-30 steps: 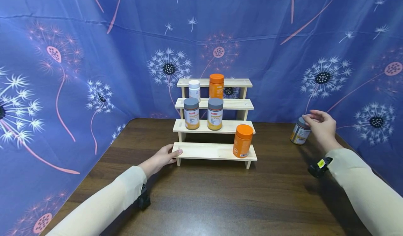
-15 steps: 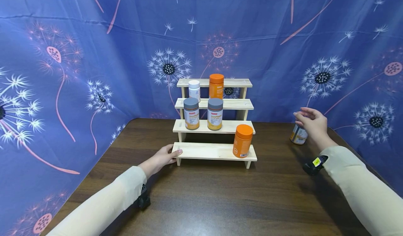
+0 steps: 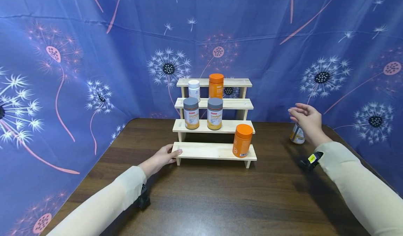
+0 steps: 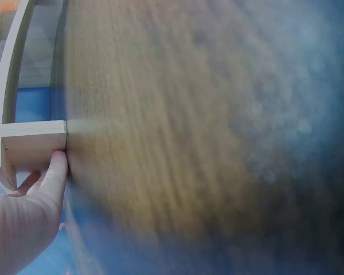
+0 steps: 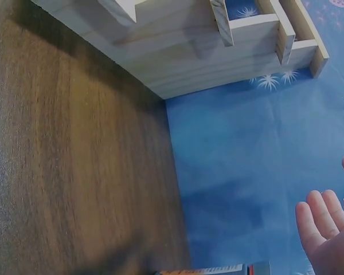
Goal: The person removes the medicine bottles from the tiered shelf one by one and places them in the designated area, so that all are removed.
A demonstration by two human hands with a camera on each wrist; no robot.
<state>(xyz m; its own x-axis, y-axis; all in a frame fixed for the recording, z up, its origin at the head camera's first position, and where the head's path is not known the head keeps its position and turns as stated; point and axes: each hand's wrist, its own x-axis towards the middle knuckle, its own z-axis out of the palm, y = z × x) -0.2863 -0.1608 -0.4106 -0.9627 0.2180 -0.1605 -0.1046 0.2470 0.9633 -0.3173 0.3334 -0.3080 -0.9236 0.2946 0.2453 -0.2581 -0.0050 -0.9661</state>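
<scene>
In the head view my left hand [image 3: 161, 158] grips the left end of the lowest step of a wooden tiered stand [image 3: 204, 150], thumb on top. The left wrist view shows those fingers [image 4: 56, 172] against the step's end support. On the right, my right hand [image 3: 308, 121] is raised with nothing in it, its fingers loosely bent. Behind it, partly hidden, a grey-lidded jar [image 3: 297, 137] stands on the table. An orange jar [image 3: 242, 141] stands at the right of the lowest step. Two grey-lidded jars, a left one [image 3: 191, 114] and a right one [image 3: 215, 114], share the step above.
A white bottle [image 3: 194, 90] and another orange jar [image 3: 216, 86] stand on the third step up. The dark wooden table [image 3: 214, 197] extends around the stand. A blue dandelion-print cloth [image 3: 264, 54] hangs behind and at both sides.
My right hand has let go of the grey-lidded jar on the right and moved up and left from it. The jar stays in place. My left hand has not moved.
</scene>
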